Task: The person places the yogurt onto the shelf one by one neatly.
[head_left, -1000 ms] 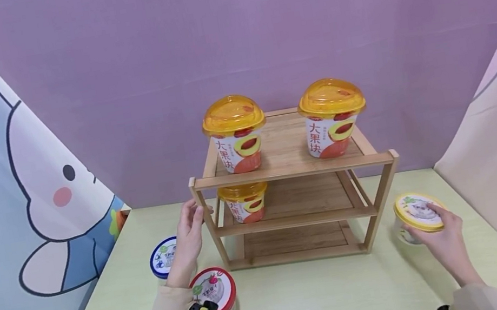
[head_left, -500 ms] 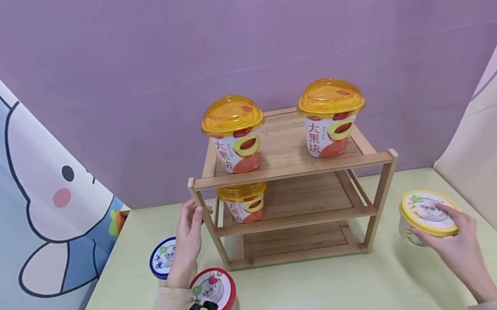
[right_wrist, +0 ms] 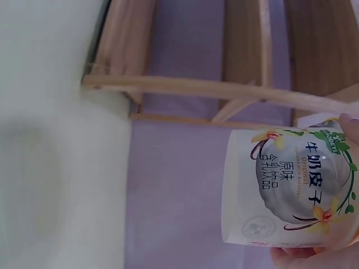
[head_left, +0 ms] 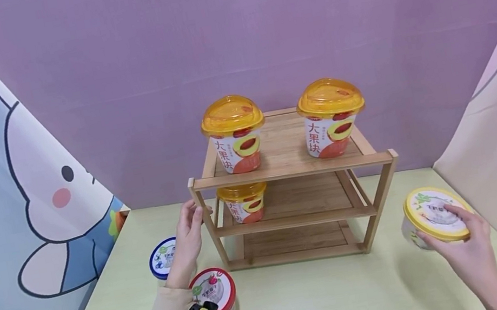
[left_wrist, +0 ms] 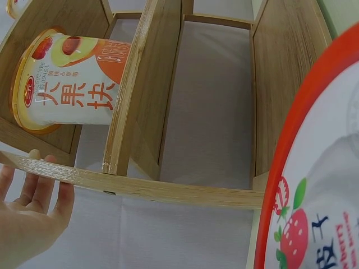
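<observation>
My right hand (head_left: 466,244) grips a yellow-lidded yogurt cup (head_left: 436,214) by its lid, right of the rack. In the right wrist view the white cup (right_wrist: 286,188) shows its vanilla-flower print, its base apart from the table. My left hand (head_left: 189,230) holds the left front post of a three-tier bamboo rack (head_left: 281,172); in the left wrist view its fingers (left_wrist: 42,193) bend round that post. Beside the left forearm stand a red-lidded cup (head_left: 214,289) and a blue-lidded cup (head_left: 162,260), the latter partly hidden by the wrist.
Two orange-domed fruit cups stand on the top shelf, one left (head_left: 237,148) and one right (head_left: 333,132). A third such cup (head_left: 246,210) is at the middle shelf's left end. Behind the pale table (head_left: 312,298) hangs a purple cloth (head_left: 228,32).
The right hand has carried the yellow-lidded cup a little to the right and up toward the camera; its shadow has spread. The left hand stays at the rack's post.
</observation>
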`<state>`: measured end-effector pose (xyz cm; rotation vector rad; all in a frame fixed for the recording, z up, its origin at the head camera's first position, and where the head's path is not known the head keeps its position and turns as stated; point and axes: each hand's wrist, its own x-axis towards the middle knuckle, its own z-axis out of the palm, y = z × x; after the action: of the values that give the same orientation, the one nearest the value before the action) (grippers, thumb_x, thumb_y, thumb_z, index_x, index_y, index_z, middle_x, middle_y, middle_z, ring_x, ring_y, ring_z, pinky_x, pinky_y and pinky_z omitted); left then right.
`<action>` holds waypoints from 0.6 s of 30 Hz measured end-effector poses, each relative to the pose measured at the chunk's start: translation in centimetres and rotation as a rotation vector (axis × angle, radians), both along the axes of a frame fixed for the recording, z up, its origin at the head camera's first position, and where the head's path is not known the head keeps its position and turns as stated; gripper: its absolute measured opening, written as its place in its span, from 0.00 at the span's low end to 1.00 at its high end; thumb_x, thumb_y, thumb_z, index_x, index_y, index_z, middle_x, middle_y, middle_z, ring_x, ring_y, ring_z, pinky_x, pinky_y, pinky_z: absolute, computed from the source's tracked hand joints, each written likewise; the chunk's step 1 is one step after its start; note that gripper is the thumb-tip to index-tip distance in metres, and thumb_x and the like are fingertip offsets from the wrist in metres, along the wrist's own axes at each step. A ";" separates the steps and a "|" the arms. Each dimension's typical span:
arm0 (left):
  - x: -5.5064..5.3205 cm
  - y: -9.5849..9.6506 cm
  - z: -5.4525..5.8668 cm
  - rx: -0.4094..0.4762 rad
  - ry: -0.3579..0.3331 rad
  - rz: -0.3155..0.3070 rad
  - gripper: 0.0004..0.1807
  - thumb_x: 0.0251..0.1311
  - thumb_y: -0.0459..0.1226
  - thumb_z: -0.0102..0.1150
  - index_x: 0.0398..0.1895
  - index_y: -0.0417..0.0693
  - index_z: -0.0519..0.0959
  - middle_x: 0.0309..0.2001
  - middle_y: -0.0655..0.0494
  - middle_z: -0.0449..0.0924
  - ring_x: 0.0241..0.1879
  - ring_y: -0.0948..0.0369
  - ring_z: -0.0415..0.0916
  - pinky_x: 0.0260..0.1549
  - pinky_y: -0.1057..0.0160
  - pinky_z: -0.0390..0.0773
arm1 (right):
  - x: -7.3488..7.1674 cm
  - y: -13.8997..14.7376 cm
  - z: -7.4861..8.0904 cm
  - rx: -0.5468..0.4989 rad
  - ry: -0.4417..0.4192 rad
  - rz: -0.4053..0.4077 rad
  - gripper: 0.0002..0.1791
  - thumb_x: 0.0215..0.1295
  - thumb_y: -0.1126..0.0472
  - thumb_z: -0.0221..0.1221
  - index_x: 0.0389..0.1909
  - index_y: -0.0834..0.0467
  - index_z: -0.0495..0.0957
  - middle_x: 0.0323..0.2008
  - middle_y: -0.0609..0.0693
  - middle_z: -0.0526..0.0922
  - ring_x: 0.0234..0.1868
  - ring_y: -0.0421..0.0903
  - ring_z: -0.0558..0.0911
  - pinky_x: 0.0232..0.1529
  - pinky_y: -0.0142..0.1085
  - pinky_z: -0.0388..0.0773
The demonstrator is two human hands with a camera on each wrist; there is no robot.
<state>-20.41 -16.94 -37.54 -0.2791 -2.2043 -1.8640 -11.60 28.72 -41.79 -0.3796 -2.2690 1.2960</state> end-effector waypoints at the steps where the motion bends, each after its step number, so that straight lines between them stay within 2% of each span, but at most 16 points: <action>1: 0.0 0.0 0.0 -0.002 0.000 0.000 0.19 0.67 0.42 0.35 0.56 0.40 0.59 0.48 0.35 0.67 0.52 0.51 0.64 0.56 0.53 0.61 | 0.2 -0.2 0.3 0.003 -0.009 0.002 0.40 0.43 0.64 0.68 0.61 0.55 0.61 0.55 0.53 0.52 0.54 0.43 0.55 0.46 0.11 0.58; 3: 0.0 0.0 0.0 -0.002 0.001 0.000 0.19 0.67 0.42 0.35 0.56 0.40 0.59 0.48 0.36 0.67 0.52 0.51 0.64 0.56 0.52 0.61 | 0.7 -0.9 1.3 0.012 -0.037 0.010 0.42 0.44 0.64 0.68 0.62 0.54 0.60 0.55 0.54 0.50 0.54 0.44 0.55 0.45 0.11 0.58; 10: 0.1 -0.1 0.0 -0.002 -0.005 -0.003 0.19 0.67 0.42 0.35 0.56 0.41 0.59 0.49 0.37 0.67 0.53 0.52 0.64 0.56 0.53 0.60 | 1.4 -2.7 3.1 0.032 0.020 0.075 0.42 0.42 0.69 0.68 0.61 0.55 0.60 0.52 0.48 0.51 0.49 0.32 0.56 0.45 0.11 0.59; 18: 0.3 0.0 0.4 -0.009 -0.016 -0.009 0.19 0.67 0.42 0.35 0.57 0.42 0.58 0.49 0.39 0.68 0.54 0.50 0.63 0.57 0.51 0.59 | 1.6 -4.8 4.2 0.050 0.075 0.171 0.42 0.39 0.71 0.68 0.59 0.60 0.61 0.48 0.43 0.52 0.47 0.33 0.60 0.44 0.11 0.61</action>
<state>-20.07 -16.92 -37.19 -0.2773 -2.2262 -1.8683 -10.02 23.91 -37.60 -0.1184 -2.3060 1.3105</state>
